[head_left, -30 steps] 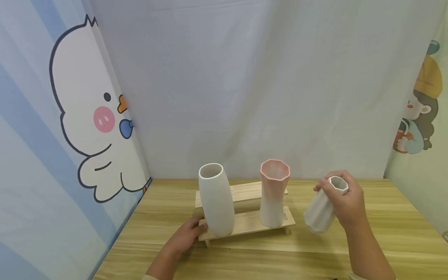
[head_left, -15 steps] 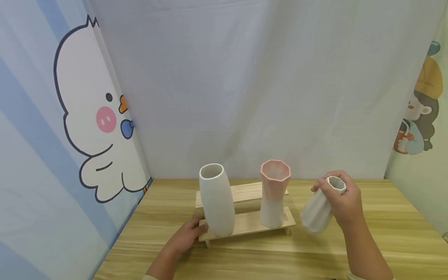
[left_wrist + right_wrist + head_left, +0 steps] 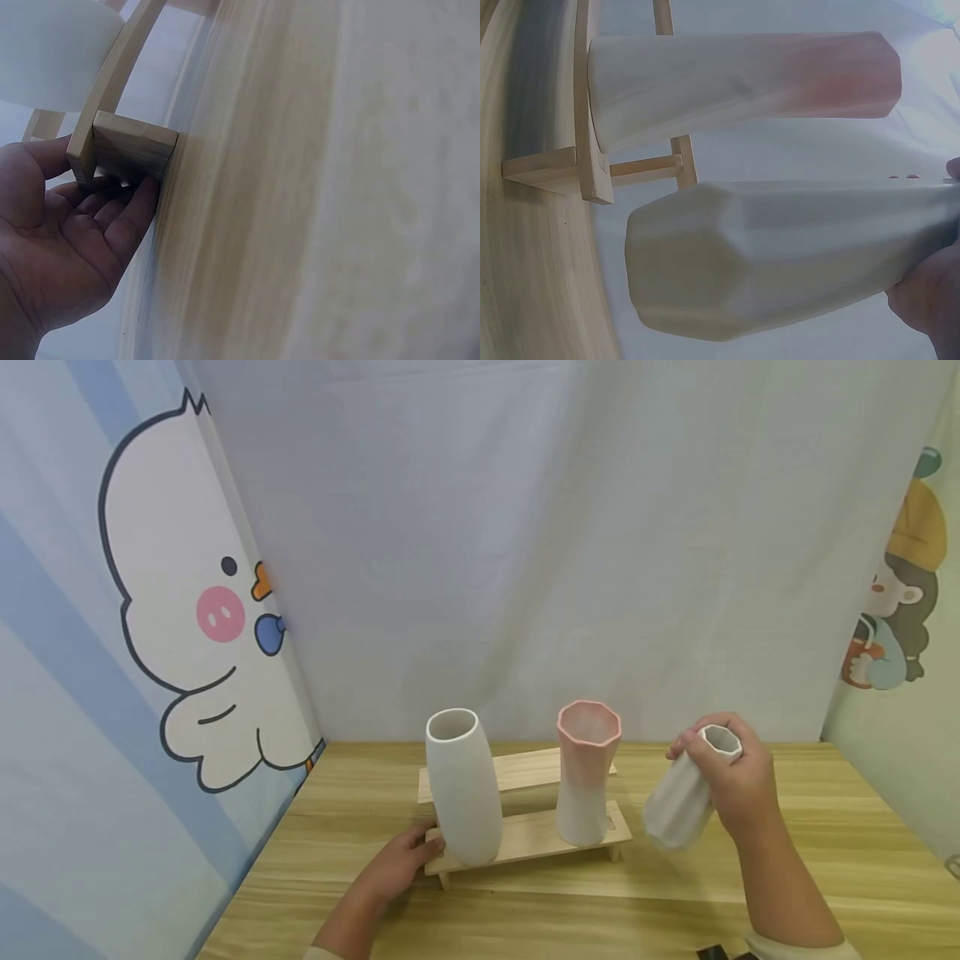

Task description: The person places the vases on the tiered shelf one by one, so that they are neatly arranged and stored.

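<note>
My right hand (image 3: 744, 781) grips a white faceted vase (image 3: 678, 806) near its rim, with the thumb on the near side. The vase tilts, its base toward the left, and in the right wrist view its base (image 3: 682, 262) hangs apart from the stand. At the left end of a two-step wooden stand (image 3: 528, 839), my left hand (image 3: 401, 864) pinches the lower board, thumb above and fingers beneath by the leg (image 3: 135, 142). On that lower step stand a smooth white vase (image 3: 465, 793) at left and a pink-and-white vase (image 3: 587, 785) at right.
The stand rests on a wood-grain table (image 3: 570, 910). Behind it hangs a pale curtain (image 3: 570, 552), with printed cloth panels on both sides. A small dark object (image 3: 712, 952) shows at the bottom edge by the right sleeve.
My right hand and the white faceted vase have shifted slightly left, then slightly up. The left hand, stand and other vases stay put. More of the small dark object shows.
</note>
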Action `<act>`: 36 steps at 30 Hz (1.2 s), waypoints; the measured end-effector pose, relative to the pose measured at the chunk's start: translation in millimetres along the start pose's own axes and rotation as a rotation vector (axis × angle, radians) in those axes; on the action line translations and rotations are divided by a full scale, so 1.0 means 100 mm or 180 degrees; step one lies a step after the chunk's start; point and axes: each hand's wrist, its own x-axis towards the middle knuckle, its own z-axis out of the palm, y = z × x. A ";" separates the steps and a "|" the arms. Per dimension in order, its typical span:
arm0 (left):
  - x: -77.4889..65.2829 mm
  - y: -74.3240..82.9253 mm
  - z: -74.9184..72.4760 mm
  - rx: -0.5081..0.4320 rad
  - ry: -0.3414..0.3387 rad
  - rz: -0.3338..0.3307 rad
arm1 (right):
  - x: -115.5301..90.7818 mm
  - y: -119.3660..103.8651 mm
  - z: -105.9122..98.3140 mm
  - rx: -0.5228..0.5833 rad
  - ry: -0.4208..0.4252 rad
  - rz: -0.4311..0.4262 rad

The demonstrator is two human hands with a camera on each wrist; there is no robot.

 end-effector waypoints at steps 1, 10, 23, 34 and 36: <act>0.00 0.00 0.00 0.0018 -0.0001 0.0001 | 0.01 -0.01 0.00 0.0031 -0.0017 0.0006; 0.01 -0.01 -0.01 0.0087 0.0014 0.0036 | 0.07 -0.07 0.00 0.0034 -0.0137 0.0067; 0.02 -0.03 -0.01 0.0029 0.0037 0.0038 | 0.17 -0.14 0.04 0.0066 -0.0230 0.0086; 0.03 -0.05 -0.01 0.0063 0.0049 0.0044 | 0.26 -0.18 0.06 0.0129 -0.0273 0.0104; 0.04 -0.05 -0.01 0.0056 0.0039 0.0055 | 0.27 -0.20 0.07 0.0062 -0.0270 0.0107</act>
